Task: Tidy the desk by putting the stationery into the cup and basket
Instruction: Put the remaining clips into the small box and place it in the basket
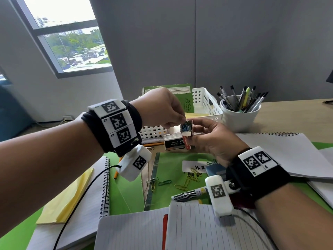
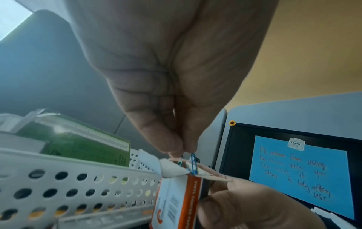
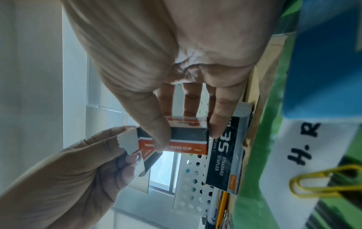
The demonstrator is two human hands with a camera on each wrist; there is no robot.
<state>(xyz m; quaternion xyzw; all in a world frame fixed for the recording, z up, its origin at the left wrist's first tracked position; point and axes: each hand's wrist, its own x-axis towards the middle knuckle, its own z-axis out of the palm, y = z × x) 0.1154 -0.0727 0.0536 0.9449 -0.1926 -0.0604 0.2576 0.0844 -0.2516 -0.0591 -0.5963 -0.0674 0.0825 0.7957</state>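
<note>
Sprawling across the whole desk (image 1: 288, 112): a mess of open lined notebooks (image 1: 281, 152), green folders (image 1: 173, 163) and a yellow pad (image 1: 66, 197). Sitting at the back, white perforated basket (image 1: 207, 105) with a green book (image 1: 183, 98) stood upright inside, and just right of it a white cup (image 1: 239, 120) already stuffed with pens (image 1: 241, 100). Hovering in front of the basket, above the clutter, both hands meeting mid-air. Right hand (image 1: 209, 138) wrapped round a little orange and white paper clip box (image 1: 186, 129), thumb on one side and fingers on the other, flap open at the top, held upright. Left hand (image 1: 162, 107) coming from above, fingertips (image 2: 176, 148) pinched together on a blue paper clip (image 2: 194, 165) right at the box's open mouth, half in and half out in the left wrist view. Lying on the desk just below the hands, touching nothing in either grip, a black and white staples box (image 1: 173, 142). Scattered loose on the green folder near the right wrist, a handful of yellow and green paper clips (image 1: 185, 181), plus a marker (image 1: 189, 194) by the notebook edge. Peeking out near the staples box, an orange pencil (image 1: 153, 144), mostly hidden.
</note>
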